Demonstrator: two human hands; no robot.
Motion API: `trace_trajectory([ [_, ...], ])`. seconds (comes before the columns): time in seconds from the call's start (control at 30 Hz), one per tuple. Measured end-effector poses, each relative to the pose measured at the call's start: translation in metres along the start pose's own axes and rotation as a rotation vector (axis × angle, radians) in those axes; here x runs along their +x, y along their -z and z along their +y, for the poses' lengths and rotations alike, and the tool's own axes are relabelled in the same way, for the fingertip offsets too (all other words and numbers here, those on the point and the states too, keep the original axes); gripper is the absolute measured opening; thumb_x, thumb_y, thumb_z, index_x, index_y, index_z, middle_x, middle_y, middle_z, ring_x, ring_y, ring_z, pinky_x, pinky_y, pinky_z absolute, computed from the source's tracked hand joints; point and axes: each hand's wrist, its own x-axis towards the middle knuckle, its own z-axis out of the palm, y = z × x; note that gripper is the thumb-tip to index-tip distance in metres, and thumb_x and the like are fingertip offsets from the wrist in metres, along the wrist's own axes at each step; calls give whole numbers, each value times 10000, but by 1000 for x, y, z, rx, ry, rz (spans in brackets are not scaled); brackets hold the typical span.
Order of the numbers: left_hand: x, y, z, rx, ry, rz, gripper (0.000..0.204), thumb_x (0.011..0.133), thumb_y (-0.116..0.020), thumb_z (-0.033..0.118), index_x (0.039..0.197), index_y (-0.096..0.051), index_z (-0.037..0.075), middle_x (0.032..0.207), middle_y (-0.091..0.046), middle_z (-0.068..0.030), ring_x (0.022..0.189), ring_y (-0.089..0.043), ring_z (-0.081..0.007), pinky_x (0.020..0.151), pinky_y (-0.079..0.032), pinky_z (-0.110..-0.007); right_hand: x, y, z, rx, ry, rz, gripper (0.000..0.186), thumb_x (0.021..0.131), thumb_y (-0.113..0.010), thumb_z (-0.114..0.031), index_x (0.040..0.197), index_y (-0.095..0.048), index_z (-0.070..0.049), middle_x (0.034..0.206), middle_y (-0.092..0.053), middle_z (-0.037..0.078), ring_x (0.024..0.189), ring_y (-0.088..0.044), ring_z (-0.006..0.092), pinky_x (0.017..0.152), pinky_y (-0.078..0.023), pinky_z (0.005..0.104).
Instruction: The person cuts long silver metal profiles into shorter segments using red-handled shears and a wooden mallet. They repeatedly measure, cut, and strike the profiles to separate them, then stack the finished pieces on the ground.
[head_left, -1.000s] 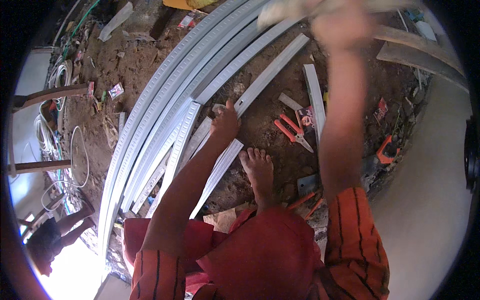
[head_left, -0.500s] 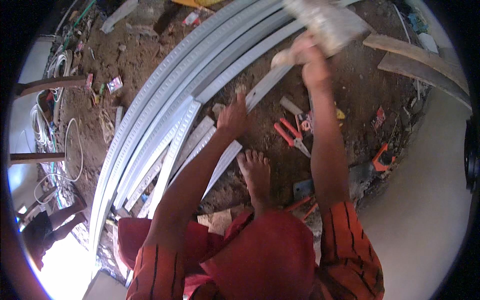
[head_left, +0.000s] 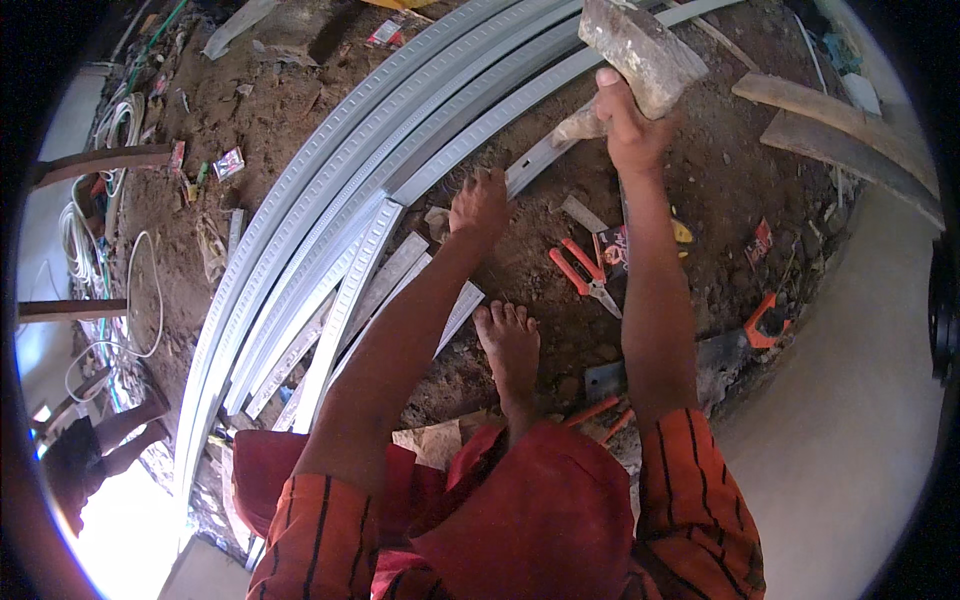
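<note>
Closest to you is your red cloth wrap (head_left: 540,520) and the orange sleeves with dark stripes (head_left: 700,500). Just past it, your bare foot (head_left: 508,345) rests flat on the brown dirt ground (head_left: 720,190).

Your left hand (head_left: 478,208) reaches out and presses down, fingers curled, on the end of a flat grey metal strip (head_left: 545,155) lying on the dirt — that is the piece you are working on. More short grey strips (head_left: 385,290) lie beside your arm.

To the right of your foot sit red-handled metal snips (head_left: 583,275) and a small printed packet (head_left: 612,248). Further right is an orange-handled tool (head_left: 765,322).

Your right hand (head_left: 628,125) is raised, fingers wrapped tight around the wooden handle of a heavy grey block hammer (head_left: 640,50) — its head is up above the strip.

Beyond your hands, long curved grey metal channels (head_left: 330,200) sweep across the ground. Far left, white cable coils (head_left: 85,240) lie by a wooden frame. Far right, wooden planks (head_left: 840,135) lie at the edge. No boxes or bins show.
</note>
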Motion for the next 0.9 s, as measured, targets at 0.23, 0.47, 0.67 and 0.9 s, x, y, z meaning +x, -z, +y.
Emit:
trace_trajectory([
  [0.23, 4, -7, -12, 53, 96, 37, 446, 790, -655, 225, 1174, -491, 69, 1148, -562, -138, 1091, -543, -325, 862, -497, -431, 56, -12, -89, 372, 117, -74, 333, 739, -747, -238, 922, -598, -2, 696, -605, 44, 597, -582, 147, 543, -482, 314],
  [0.47, -1, -4, -4, 93, 60, 59, 464, 786, -661, 242, 1188, -497, 78, 1173, -551, -133, 1102, -543, -339, 861, -494, -436, 55, -16, -76, -14, 309, -192, 271, 766, -692, -177, 959, -607, -8, 787, -609, 51, 668, -571, 145, 603, -465, 304],
  [0.67, 13, 5, -8, 98, 13, -71, 509, 784, -676, 255, 1215, -489, 60, 1254, -503, -134, 1113, -529, -358, 866, -490, -448, 11, -19, -59, 152, 25, -257, 289, 758, -699, -188, 974, -619, -13, 906, -628, 84, 811, -586, 165, 728, -464, 327],
  [0.9, 6, 8, -10, 34, 77, -28, 539, 775, -676, 273, 1245, -492, 83, 1263, -487, -123, 1149, -499, -345, 877, -494, -437, 96, 3, -126, -26, 506, -102, 335, 779, -679, -173, 1047, -571, -5, 838, -626, 71, 716, -594, 146, 656, -473, 306],
])
